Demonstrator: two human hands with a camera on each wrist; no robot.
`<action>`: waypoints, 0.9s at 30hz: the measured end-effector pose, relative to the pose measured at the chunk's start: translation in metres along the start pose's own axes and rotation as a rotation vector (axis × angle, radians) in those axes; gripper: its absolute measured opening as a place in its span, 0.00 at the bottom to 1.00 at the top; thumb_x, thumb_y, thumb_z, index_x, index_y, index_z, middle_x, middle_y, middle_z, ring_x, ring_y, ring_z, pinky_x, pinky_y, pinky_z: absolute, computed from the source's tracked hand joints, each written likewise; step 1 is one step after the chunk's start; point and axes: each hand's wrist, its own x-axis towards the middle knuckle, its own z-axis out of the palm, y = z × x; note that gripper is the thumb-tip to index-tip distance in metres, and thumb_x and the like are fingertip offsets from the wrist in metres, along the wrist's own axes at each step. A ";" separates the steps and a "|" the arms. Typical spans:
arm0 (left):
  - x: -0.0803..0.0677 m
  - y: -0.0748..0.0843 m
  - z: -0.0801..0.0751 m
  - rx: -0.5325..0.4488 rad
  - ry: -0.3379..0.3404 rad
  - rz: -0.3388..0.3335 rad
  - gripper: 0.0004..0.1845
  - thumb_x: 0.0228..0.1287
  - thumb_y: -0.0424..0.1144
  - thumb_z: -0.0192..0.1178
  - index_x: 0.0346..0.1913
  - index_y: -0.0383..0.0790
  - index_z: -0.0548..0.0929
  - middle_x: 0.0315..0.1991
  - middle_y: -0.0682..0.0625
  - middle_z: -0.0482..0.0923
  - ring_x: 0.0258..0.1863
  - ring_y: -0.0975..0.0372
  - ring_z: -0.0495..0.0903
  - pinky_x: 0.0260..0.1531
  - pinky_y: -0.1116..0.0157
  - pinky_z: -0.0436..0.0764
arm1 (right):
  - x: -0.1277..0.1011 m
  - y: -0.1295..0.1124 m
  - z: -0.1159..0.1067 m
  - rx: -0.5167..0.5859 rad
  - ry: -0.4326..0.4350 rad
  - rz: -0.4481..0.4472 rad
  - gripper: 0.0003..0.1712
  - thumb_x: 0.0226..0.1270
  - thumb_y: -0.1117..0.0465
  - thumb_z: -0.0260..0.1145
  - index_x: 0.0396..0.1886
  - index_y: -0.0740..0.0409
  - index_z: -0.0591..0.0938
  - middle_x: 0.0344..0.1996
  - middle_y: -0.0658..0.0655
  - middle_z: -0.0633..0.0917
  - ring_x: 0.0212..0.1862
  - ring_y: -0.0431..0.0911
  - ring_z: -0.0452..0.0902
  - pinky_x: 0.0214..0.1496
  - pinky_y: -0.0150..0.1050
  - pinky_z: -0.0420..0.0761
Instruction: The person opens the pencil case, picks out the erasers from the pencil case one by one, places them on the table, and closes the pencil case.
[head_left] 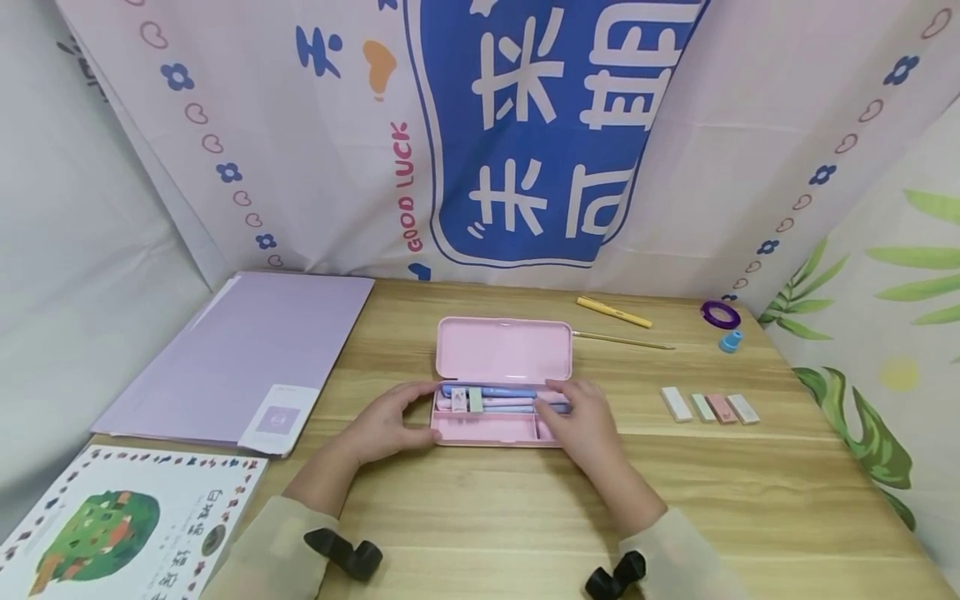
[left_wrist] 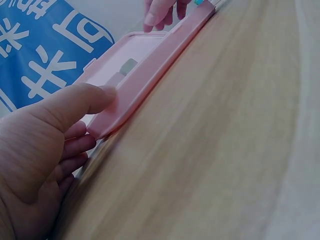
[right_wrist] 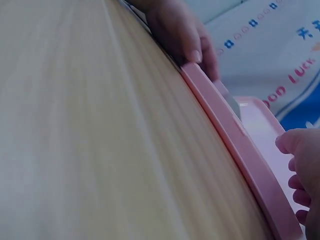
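A pink pencil case [head_left: 485, 429] lies with its lid [head_left: 504, 350] raised at the back. Inside, blue and pink pens [head_left: 491, 392] fill the rear compartment, with a white eraser [head_left: 459, 401] and a green eraser [head_left: 476, 400] on top. My left hand [head_left: 386, 423] holds the case's left end, thumb on the near corner and fingers beside the end wall, as the left wrist view shows. Over the right end is my right hand [head_left: 588, 421], its loosely bent fingers reaching in by the pens. Whether those fingertips touch a pen is hard to tell.
Right of the case lie several erasers [head_left: 708, 407], a yellow pen [head_left: 613, 312], a thin brush [head_left: 624, 340], a purple ring [head_left: 720, 314] and a small blue object [head_left: 731, 341]. On the left are a lilac folder [head_left: 247, 350] and a printed booklet [head_left: 120, 533]. A cloth backdrop hangs behind.
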 end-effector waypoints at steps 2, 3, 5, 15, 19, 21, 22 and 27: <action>0.000 0.000 0.000 -0.004 -0.002 0.002 0.42 0.51 0.50 0.72 0.70 0.44 0.70 0.70 0.40 0.67 0.71 0.43 0.64 0.71 0.43 0.63 | -0.001 -0.011 0.010 0.009 -0.015 -0.043 0.23 0.59 0.52 0.72 0.51 0.59 0.85 0.49 0.61 0.84 0.56 0.58 0.75 0.61 0.54 0.74; 0.000 -0.001 0.000 -0.004 -0.001 0.001 0.42 0.51 0.50 0.72 0.70 0.44 0.70 0.70 0.40 0.67 0.71 0.44 0.64 0.71 0.43 0.63 | -0.001 -0.016 0.015 0.006 -0.015 -0.068 0.22 0.59 0.52 0.72 0.50 0.59 0.85 0.47 0.60 0.85 0.55 0.57 0.76 0.60 0.54 0.75; 0.001 -0.001 0.001 -0.012 0.000 -0.005 0.42 0.51 0.50 0.72 0.70 0.45 0.70 0.70 0.41 0.67 0.72 0.45 0.64 0.71 0.44 0.62 | -0.002 -0.023 0.024 0.002 -0.022 -0.109 0.21 0.58 0.52 0.72 0.49 0.58 0.86 0.45 0.59 0.85 0.53 0.56 0.77 0.58 0.53 0.76; 0.000 -0.003 0.001 0.001 0.003 0.022 0.41 0.52 0.51 0.71 0.70 0.45 0.71 0.70 0.40 0.68 0.71 0.43 0.64 0.70 0.42 0.63 | -0.001 -0.048 0.053 -0.112 -0.107 -0.161 0.31 0.54 0.41 0.73 0.51 0.57 0.85 0.42 0.56 0.85 0.51 0.52 0.77 0.57 0.48 0.76; 0.000 -0.003 0.001 -0.005 0.005 0.021 0.41 0.51 0.51 0.72 0.69 0.45 0.71 0.70 0.40 0.68 0.71 0.43 0.64 0.70 0.42 0.63 | 0.000 -0.052 0.056 -0.162 -0.112 -0.150 0.32 0.54 0.39 0.73 0.51 0.56 0.85 0.39 0.54 0.84 0.47 0.50 0.76 0.54 0.46 0.76; 0.000 -0.003 0.001 -0.009 0.005 0.020 0.41 0.51 0.50 0.72 0.69 0.45 0.71 0.70 0.40 0.68 0.71 0.43 0.64 0.70 0.42 0.63 | 0.001 -0.054 0.056 -0.169 -0.108 -0.148 0.31 0.54 0.41 0.73 0.51 0.57 0.86 0.38 0.54 0.83 0.46 0.50 0.76 0.52 0.45 0.75; 0.000 -0.003 0.001 -0.008 0.005 0.023 0.41 0.51 0.50 0.72 0.69 0.45 0.71 0.70 0.40 0.68 0.71 0.43 0.64 0.70 0.42 0.63 | 0.001 -0.054 0.056 -0.170 -0.106 -0.148 0.30 0.55 0.42 0.73 0.51 0.57 0.86 0.38 0.54 0.83 0.45 0.50 0.76 0.51 0.45 0.75; 0.001 -0.001 0.001 -0.019 -0.001 0.010 0.41 0.51 0.49 0.72 0.69 0.46 0.71 0.70 0.41 0.68 0.71 0.44 0.64 0.71 0.43 0.62 | 0.001 -0.054 0.055 -0.151 -0.104 -0.134 0.25 0.57 0.47 0.73 0.50 0.57 0.86 0.38 0.53 0.84 0.45 0.49 0.76 0.47 0.42 0.75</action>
